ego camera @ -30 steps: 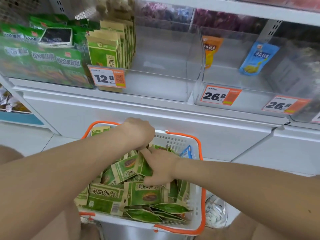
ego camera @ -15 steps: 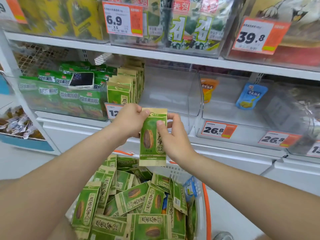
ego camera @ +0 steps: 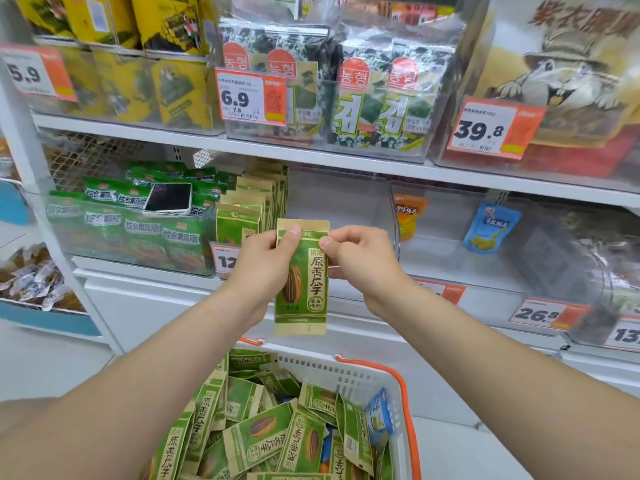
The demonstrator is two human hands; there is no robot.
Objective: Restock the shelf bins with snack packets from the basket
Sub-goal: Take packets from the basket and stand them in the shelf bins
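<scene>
White shop shelving (ego camera: 311, 154) backs the head view. Both the left hand (ego camera: 266, 261) and right hand (ego camera: 360, 261) pinch an upright green-and-tan paper seed packet (ego camera: 301, 282) by its top, above the orange-rimmed white plastic basket (ego camera: 401, 386) at 6 o'clock. Shoving could topple the packet row (ego camera: 249, 209) in the clear plastic bin (ego camera: 341, 209) at 11. Rear fingers are hidden.

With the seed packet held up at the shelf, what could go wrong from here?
The left hand and right hand pinch the green packet only near its top, so it may slip into the basket.
The standing row of matching packets fills only the left side of the bin; a push could tip it.
The phone lying on the neighbouring green bags might get knocked.
</scene>
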